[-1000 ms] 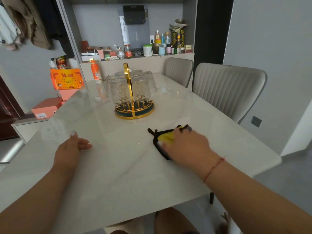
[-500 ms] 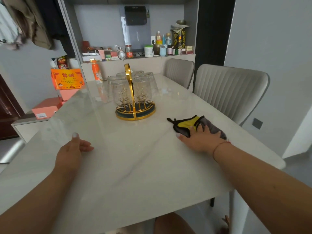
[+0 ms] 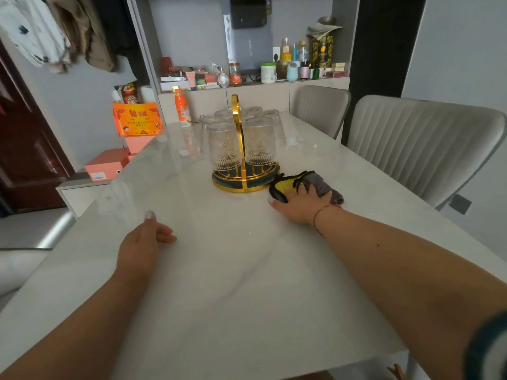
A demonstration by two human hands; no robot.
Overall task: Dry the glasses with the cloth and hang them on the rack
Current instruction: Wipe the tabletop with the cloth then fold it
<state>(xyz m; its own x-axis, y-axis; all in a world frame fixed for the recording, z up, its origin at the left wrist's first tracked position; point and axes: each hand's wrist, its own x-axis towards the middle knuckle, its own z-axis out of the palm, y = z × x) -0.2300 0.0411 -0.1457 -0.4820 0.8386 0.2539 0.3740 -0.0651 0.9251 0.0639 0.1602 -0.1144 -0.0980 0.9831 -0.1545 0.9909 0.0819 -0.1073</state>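
A: Nearest to the camera, what do the two hands do?

B: The left hand (image 3: 141,241) lies on the table (image 3: 219,297) with the fingers loosely curled and holds nothing. The right hand (image 3: 300,204) is farther out, laid flat with the fingers spread on the cloth (image 3: 321,183). It presses the cloth down and does not pinch it.

A: And where is the cloth exactly?

B: It lies on the table, touching or almost touching the right edge of the rack (image 3: 244,179); I cannot tell which. It is yellow, black and grey.

A: How far is the task, in your opinion?

B: The glasses (image 3: 259,141) stand upside down on the rack around the gold handle. I count about six, but the back ones overlap. No glass lies loose on the table, so I judge the work is nearly finished, or all done. Only putting the cloth away seems left. If the glasses are really dry, I cannot see.

A: Is any writing readable?

B: Not really. The orange box (image 3: 137,119) at the far left has printed characters, too blurred to read. The orange bottle (image 3: 182,108) and the jars on the shelf (image 3: 247,83) also have labels, but too small.
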